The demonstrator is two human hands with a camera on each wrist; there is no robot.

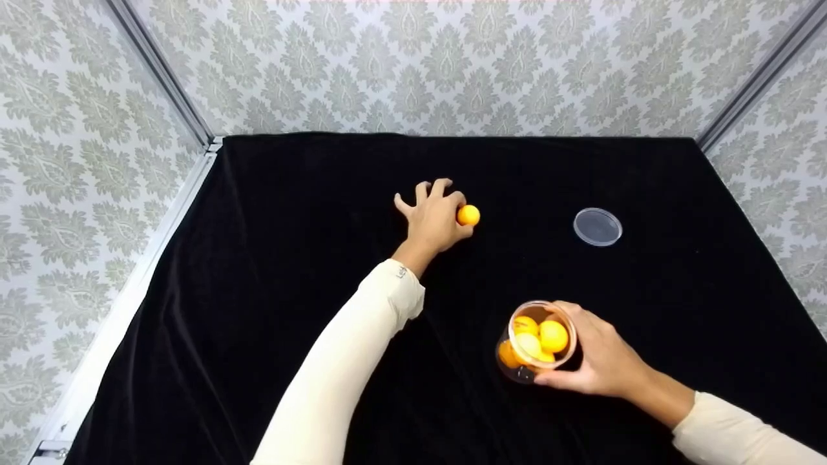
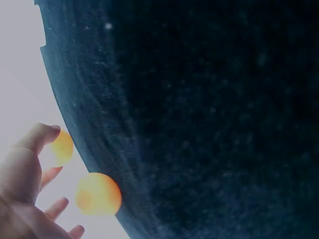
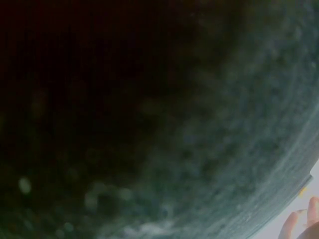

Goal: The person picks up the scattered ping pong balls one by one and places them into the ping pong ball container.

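Note:
My left hand [image 1: 434,221] reaches over the far middle of the black cloth and pinches an orange ball [image 1: 468,215] between thumb and index finger; its other fingers are spread. In the left wrist view the pinched ball [image 2: 63,148] shows beside the thumb, and a second orange ball [image 2: 98,194] appears near the other fingers. That second ball is hidden in the head view. Nearer the front right, my right hand [image 1: 604,355] grips a clear plastic cup [image 1: 502,365] round its side. Several orange balls [image 1: 554,336] lie inside the cup, its mouth uncovered.
A round clear lid [image 1: 597,227] lies flat on the black cloth [image 1: 291,213], to the right of my left hand. Patterned walls [image 1: 413,64] and metal frame posts [image 1: 165,77] border the table at the back and sides.

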